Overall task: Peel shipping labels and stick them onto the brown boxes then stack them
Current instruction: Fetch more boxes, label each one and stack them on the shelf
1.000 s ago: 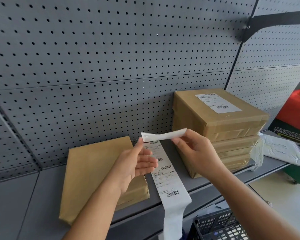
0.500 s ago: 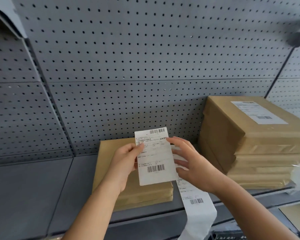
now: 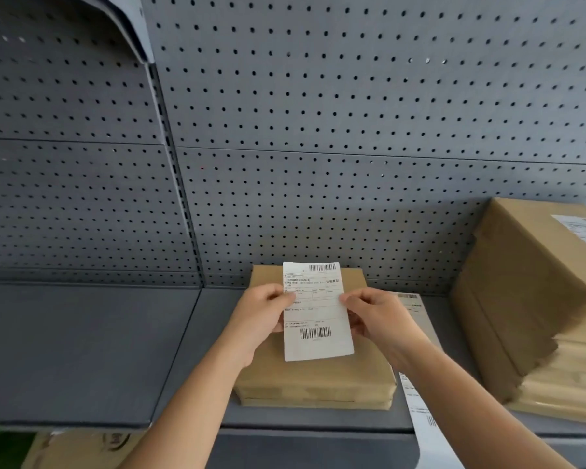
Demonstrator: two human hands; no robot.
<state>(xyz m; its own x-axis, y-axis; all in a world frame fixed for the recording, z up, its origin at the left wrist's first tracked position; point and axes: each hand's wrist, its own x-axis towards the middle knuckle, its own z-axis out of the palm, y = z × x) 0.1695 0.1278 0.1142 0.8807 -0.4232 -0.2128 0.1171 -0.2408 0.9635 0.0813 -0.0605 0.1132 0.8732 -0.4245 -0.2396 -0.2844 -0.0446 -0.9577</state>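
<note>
On the grey shelf point(image 3: 82, 350), the left hand point(image 3: 264, 319) pinches the left edge of a peeled shipping label point(image 3: 315, 313), held printed side up just above the single brown box point(image 3: 312, 380). The right hand point(image 3: 376, 316) pinches the opposite edge. Further right lie the label strip point(image 3: 420, 411) and the stack of labelled boxes point(image 3: 521, 299). The likely risks: one edge touching down first and setting the label crooked or creased, or the adhesive clinging to the fingertips on release.
</note>
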